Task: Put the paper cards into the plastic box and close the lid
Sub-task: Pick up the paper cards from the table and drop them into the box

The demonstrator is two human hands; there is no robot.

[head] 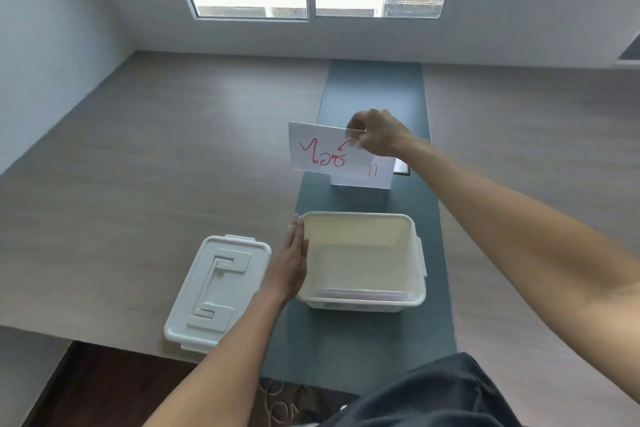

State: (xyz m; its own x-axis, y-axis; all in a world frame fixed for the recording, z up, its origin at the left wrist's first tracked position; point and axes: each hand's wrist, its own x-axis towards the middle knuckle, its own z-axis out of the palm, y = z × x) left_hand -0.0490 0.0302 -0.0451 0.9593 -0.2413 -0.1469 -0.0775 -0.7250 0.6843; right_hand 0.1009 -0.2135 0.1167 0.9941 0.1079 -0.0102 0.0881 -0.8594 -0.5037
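Head view, open box [360,246] holding cards [363,294], right hand [379,133] pinching card [325,152], left hand [289,263] flat.

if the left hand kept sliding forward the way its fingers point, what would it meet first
Probably nothing soon: the left hand lies flat along the plastic box's left wall, fingers pointing away from the person. Ahead is bare teal mat; the held paper card looks higher, though depth is unclear.
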